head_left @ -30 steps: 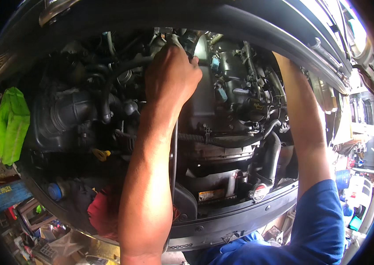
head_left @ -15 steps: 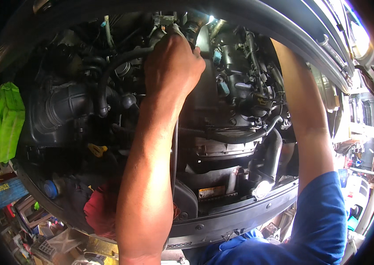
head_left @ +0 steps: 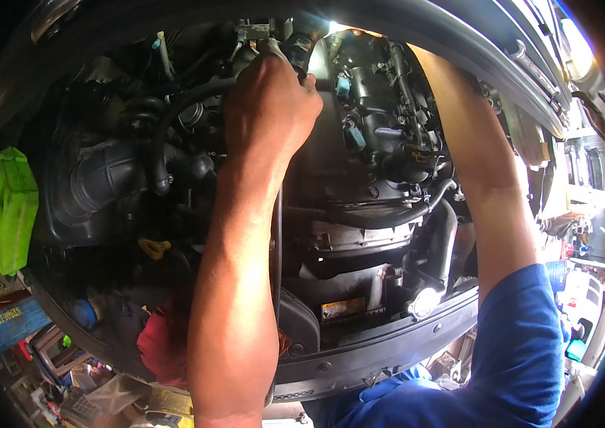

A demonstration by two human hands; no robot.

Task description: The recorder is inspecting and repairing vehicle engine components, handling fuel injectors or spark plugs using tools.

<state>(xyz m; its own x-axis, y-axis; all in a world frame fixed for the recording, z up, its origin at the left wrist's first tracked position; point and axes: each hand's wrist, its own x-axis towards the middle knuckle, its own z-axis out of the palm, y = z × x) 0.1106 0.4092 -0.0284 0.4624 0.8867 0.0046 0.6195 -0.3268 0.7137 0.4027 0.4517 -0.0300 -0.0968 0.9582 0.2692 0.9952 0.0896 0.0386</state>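
Note:
My left hand [head_left: 274, 103] reaches to the far middle of a car's engine bay, its back towards me and its fingers curled. Whatever the fingers grip is hidden behind the hand, close to a metal bracket [head_left: 254, 31] and a dark ribbed hose [head_left: 300, 51]. My right forearm [head_left: 470, 135], below a blue sleeve, stretches under the raised hood's edge. Only a brightly lit sliver of my right hand [head_left: 365, 32] shows beside a glaring light [head_left: 334, 27]; its fingers are hidden. Between the arms lies the black engine cover [head_left: 320, 160], with pale blue connectors [head_left: 356, 137] beside it.
The hood edge [head_left: 452, 46] arches over both arms, with a wrench [head_left: 534, 68] on it. A yellow dipstick handle [head_left: 154, 248], red cloth [head_left: 163, 342] and bright green bundle [head_left: 13, 210] are to the left. A silver radiator cap [head_left: 424, 303] sits near the front crossbar [head_left: 402, 342].
My right forearm has shifted left and further inward, and a lit edge of the hand now shows. My left hand stays at the same spot; the whole view has moved slightly.

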